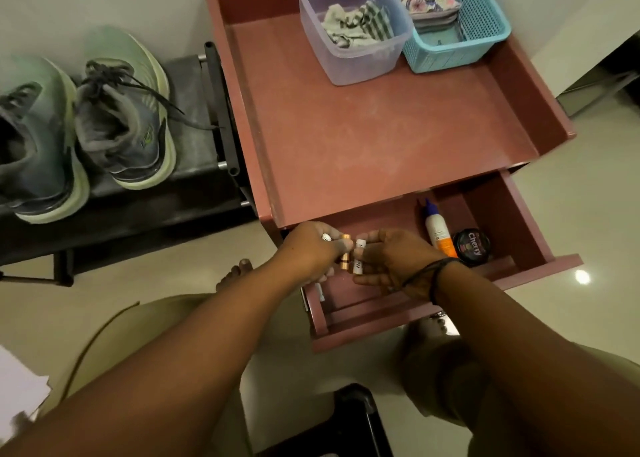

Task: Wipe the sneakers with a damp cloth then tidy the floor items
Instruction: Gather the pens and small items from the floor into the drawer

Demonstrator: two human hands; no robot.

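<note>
Both hands over the open drawer (491,211): left hand (308,249) grips a copper-topped battery (345,252), right hand (391,259) pinches a white battery (358,257). Sneakers (121,110) sit on the black shoe rack (194,166), left of the red cabinet surface (381,138).

Sneakers (86,121) on rack (194,166) – left of cabinet (381,138)

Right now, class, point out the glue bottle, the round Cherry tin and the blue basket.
glue bottle (437,230), head view, on its white body.
round Cherry tin (471,244), head view, on its black lid.
blue basket (486,37), head view, on its mesh side wall.
</note>
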